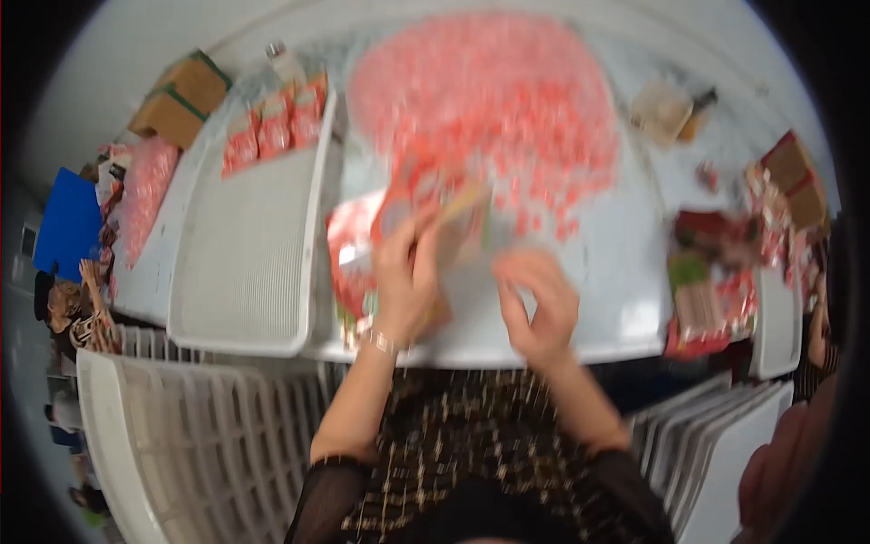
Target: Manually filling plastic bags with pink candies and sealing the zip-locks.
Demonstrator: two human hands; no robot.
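Note:
My left hand [405, 276] is closed on a red and tan pouch [459, 201], blurred by motion. Just right of it, my right hand [541, 304] is raised with thumb and fingers apart, and nothing shows in it. Beneath and beside my left hand lie flat red and white pouches [349, 238] near the table's front edge. Beyond both hands spreads a large heap of small pink-red wrapped pieces [489, 91], loose on the pale table [625, 272].
A white tray [240, 258] at left has several filled red pouches [275, 122] at its far end. Stacked trays [208, 426] stand below the table. A clear scoop-like container [662, 111] lies at far right, with packages [702, 304] nearer. Other people [77, 313] are at the sides.

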